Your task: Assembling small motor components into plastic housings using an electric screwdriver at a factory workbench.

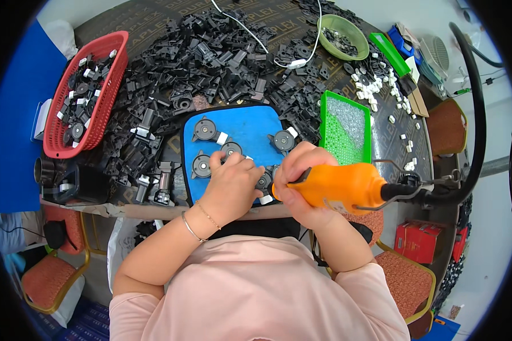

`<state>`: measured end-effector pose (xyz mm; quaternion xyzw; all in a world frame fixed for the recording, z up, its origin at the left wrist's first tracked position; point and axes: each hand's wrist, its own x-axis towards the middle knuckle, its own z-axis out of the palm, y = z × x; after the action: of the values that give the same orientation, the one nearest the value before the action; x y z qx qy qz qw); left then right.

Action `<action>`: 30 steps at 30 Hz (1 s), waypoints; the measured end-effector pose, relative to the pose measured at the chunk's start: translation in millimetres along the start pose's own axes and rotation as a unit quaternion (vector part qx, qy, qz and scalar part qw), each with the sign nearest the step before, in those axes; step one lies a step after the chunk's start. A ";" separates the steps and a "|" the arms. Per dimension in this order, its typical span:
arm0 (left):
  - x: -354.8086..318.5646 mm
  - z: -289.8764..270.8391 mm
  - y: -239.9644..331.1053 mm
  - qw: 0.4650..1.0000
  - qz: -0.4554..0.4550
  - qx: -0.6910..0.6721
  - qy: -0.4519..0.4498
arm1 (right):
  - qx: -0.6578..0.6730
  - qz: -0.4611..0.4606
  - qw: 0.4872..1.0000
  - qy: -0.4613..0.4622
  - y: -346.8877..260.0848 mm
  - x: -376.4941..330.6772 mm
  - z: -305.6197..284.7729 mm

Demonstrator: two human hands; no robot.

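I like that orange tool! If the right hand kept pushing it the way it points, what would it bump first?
Probably the round grey plastic part on the blue mat, right beside the left hand; depth is unclear.

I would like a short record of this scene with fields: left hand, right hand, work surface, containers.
left hand: left hand rests on a grey round part on the blue mat
right hand: right hand grips an orange power screwdriver, tip hidden
work surface: mat holds several more grey round parts; black plastic parts piled around
containers: red basket, green tray, green bowl
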<state>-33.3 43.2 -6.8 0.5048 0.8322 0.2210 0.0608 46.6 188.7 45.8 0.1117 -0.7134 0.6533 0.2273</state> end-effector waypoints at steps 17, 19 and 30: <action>3.6 -8.9 4.9 0.999 -0.007 -0.030 -0.023 | -0.099 -0.039 0.957 0.269 -1.6 -20.2 -108.2; 1.9 -9.5 3.9 0.999 -0.007 -0.021 -0.029 | -0.087 -0.039 0.957 0.272 0.3 -23.6 -107.1; 3.9 -8.5 6.1 1.000 -0.005 -0.011 -0.025 | -0.091 -0.059 0.953 0.284 4.9 -33.6 -111.7</action>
<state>-33.0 46.4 4.0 0.5052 0.8305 0.2171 0.0888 93.6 294.5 30.4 -0.0581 -0.6678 0.5760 0.4677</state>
